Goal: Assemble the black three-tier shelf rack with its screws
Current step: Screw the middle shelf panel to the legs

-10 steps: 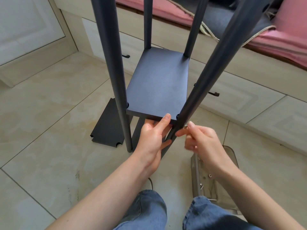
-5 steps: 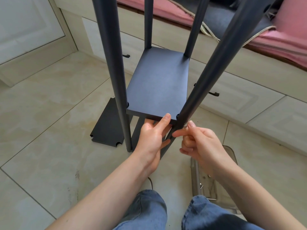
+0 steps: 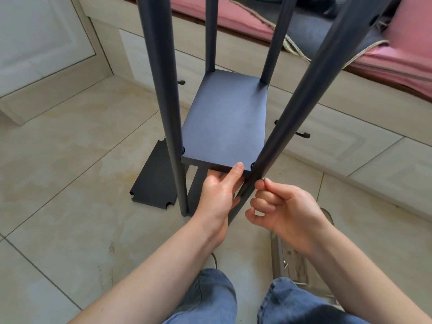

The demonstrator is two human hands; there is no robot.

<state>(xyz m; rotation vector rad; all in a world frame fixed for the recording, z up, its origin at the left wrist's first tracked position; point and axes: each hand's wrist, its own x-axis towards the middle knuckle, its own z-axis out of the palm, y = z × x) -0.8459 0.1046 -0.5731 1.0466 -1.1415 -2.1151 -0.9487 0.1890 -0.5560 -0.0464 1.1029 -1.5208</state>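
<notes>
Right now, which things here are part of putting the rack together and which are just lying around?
Part of the job:
shelf
near right pole
screw, pinched by right hand
left hand, gripping the shelf edge
spare panel on the floor

Lying about:
clear tray
pink cushion
drawer handle

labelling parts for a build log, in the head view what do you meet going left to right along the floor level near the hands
loose shelf panel → near left pole → left hand holding the shelf edge → right hand pinching a screw at the near right pole → clear plastic tray
</notes>
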